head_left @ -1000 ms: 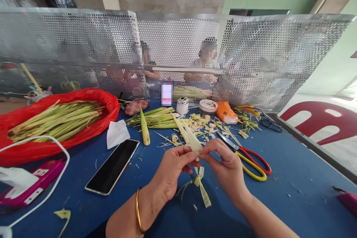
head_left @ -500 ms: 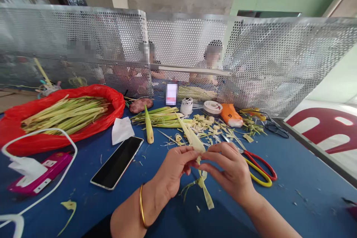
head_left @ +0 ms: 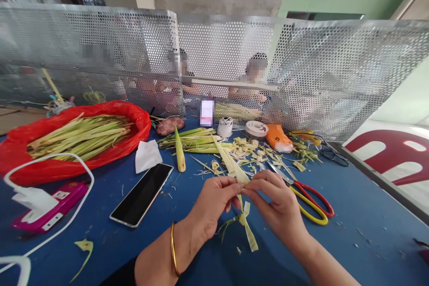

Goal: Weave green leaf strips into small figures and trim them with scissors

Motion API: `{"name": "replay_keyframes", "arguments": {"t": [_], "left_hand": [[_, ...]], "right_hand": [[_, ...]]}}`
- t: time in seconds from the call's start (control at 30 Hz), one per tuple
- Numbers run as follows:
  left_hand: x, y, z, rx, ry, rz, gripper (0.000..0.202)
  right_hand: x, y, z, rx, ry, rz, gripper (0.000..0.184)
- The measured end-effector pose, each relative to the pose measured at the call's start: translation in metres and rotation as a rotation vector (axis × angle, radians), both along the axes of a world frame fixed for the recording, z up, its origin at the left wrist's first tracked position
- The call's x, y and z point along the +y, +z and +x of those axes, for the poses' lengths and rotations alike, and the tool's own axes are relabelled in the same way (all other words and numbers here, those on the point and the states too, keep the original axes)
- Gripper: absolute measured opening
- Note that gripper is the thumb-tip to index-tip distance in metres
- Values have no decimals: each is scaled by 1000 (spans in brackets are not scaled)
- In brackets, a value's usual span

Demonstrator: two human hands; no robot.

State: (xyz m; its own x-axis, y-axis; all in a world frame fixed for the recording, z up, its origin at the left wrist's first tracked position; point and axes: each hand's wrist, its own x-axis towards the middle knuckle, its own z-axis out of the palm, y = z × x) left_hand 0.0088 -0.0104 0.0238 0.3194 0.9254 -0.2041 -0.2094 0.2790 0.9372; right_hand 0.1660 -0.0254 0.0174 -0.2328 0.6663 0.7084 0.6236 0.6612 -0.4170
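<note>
Pale-green, tapering leaf (head_left: 235,168), pinched below its broad part by my bare left hand (head_left: 214,200) and bare right hand (head_left: 279,199) well inside the right edge of the flat blue tabletop (head_left: 351,208), looks light, limp, tearable, best held there.

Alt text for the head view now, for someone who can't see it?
A person's left hand and right hand pinch a pale leafy strip over a blue table. Red-and-yellow-handled scissors lie beside the right hand; a dark-screened phone and a red bag of leaves are to the left.
</note>
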Motion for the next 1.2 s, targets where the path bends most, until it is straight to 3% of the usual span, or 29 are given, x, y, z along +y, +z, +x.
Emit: {"name": "replay_keyframes", "arguments": {"t": [0.13,0.27,0.47,0.7,0.93,1.2], "left_hand": [[-2,3,1,46,-8,88,27],[-2,3,1,60,-21,103,23],[-2,3,0,-30,-6,-23,25],[-2,3,2,11,37,-11,23],[-3,1,3,-5,99,-14,18],[-3,-2,4,12,96,39,19]], "right_hand": [[-1,2,0,147,1,-248,18],[-1,4,-1,183,-33,-292,22],[0,2,-3,185,-88,-190,20],[0,-3,0,64,9,88,9],[0,-2,4,-136,43,181,25],[1,-3,2,-218,-30,228,20]]}}
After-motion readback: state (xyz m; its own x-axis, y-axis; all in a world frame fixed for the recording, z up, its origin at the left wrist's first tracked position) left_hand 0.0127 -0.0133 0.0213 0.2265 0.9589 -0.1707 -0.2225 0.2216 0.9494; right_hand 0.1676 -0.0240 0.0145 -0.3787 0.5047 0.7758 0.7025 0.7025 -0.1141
